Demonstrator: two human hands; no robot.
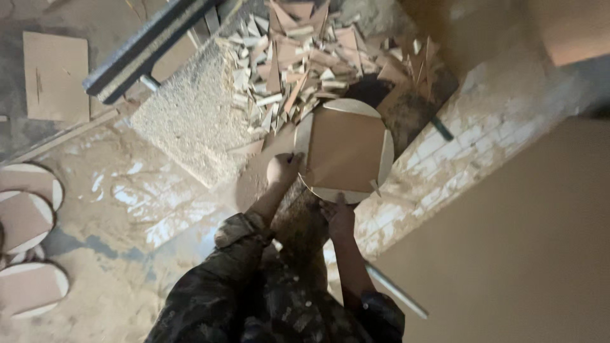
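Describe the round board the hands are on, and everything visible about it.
The round board is a flat disc of what looks like fibreboard or plywood, with a pale rim and a browner, roughly square patch across its middle. It lies flat beside a heap of wood offcuts. The left hand grips its left edge and the right hand presses on its near edge.

The round board (346, 151) lies at centre, a square panel (343, 149) resting on top of it. The left hand (283, 169) touches its rim at 9 o'clock; the right hand (338, 216) touches its rim at 6 o'clock. A scrap pile (305, 57) lies beyond the board at 12 o'clock. A slab (190, 121) sits at 10 o'clock, under a bar (146, 51). Stacked discs (28, 235) lie far off at 8 o'clock. A brick wall (470, 140) runs at 3 o'clock.
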